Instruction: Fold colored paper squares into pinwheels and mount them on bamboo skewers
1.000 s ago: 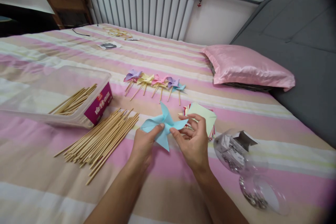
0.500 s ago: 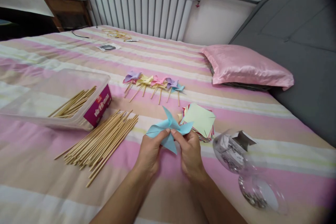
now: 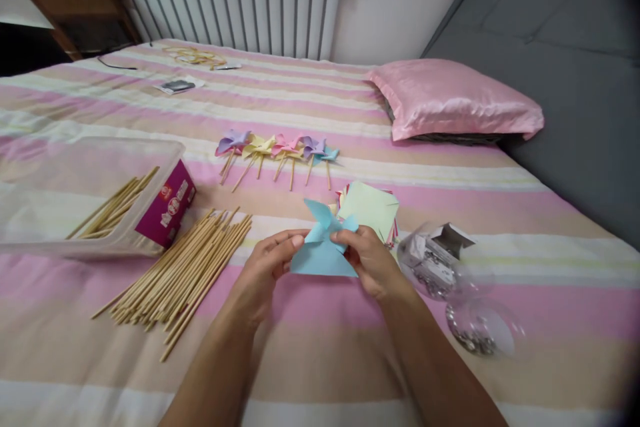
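Blue paper pinwheel [image 3: 325, 250] over bed [image 3: 320, 353], lower flap [image 3: 323, 267] since unfolded; right hand [image 3: 373, 260] pinches centre, left hand [image 3: 265, 267] at edge, grip unclear. Plastic bin [image 3: 167, 205], far from headboard [image 3: 550, 67] edge, holds sticks [image 3: 117, 207]; clear dome [image 3: 503, 327], metal bits [image 3: 463, 332].

Between left hand [image 3: 261, 271] and right hand [image 3: 374, 261]: paper pinwheel [image 3: 321, 260], light blue. Left of both: sticks [image 3: 180, 273], tan; box label [image 3: 167, 205], purple, white print. Beneath both: bedspread [image 3: 310, 353], striped pink, white, beige.
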A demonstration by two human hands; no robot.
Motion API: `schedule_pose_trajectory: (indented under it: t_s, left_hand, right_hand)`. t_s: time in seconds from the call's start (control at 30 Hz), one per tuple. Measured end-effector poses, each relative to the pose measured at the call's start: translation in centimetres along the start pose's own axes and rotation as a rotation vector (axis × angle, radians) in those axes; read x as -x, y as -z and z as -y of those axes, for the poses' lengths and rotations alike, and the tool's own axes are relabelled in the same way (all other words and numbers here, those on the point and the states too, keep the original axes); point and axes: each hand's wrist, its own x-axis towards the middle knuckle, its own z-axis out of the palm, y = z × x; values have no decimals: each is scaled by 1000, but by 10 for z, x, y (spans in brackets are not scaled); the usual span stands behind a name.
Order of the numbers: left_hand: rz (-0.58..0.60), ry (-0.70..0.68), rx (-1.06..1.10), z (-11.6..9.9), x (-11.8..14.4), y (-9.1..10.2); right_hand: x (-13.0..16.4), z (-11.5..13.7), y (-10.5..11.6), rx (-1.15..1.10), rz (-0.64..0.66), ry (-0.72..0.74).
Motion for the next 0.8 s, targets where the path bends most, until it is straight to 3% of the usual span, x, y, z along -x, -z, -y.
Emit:
schedule_pose_trajectory:
  t_s: [0.27, 0.6, 0.8]
  left_hand:
    - [-71, 43, -191, 4, -1, -4]
    - [-149, 125, -174, 10, -4, -10]
    - [-126, 144, -157, 10, -5, -11]
  right_hand:
    - [1, 4, 7, 367, 169, -1]
    - [1, 1, 8, 396, 205, -10]
    - [2, -3, 11, 494, 196, 26]
